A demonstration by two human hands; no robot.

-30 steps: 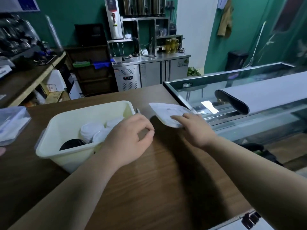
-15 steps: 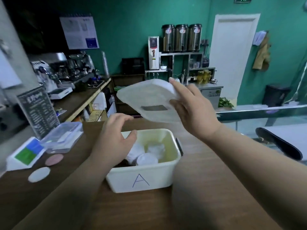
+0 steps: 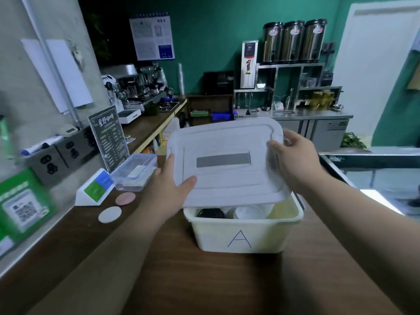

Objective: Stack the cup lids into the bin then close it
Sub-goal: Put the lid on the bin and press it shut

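A white bin (image 3: 241,235) marked with a blue "A" stands on the wooden counter. Inside it I see white cup lids (image 3: 248,211) and a black one (image 3: 210,213). A translucent white bin cover (image 3: 227,162) with a grey rectangle hangs tilted just above the bin, its near edge close to the rim. My left hand (image 3: 167,189) grips the cover's left near corner. My right hand (image 3: 293,160) grips its right edge. The cover hides most of the bin's inside.
Two round lids, one white (image 3: 109,214) and one pink (image 3: 125,198), lie on the counter left of the bin. A clear plastic box (image 3: 134,171), a small sign stand (image 3: 95,188) and a menu board (image 3: 109,137) stand further left. A glass display case (image 3: 375,169) is on the right.
The cover went from lying on the counter, to my right hand lifting it, to both hands holding it low over the bin. My view has turned to face the bin's front.
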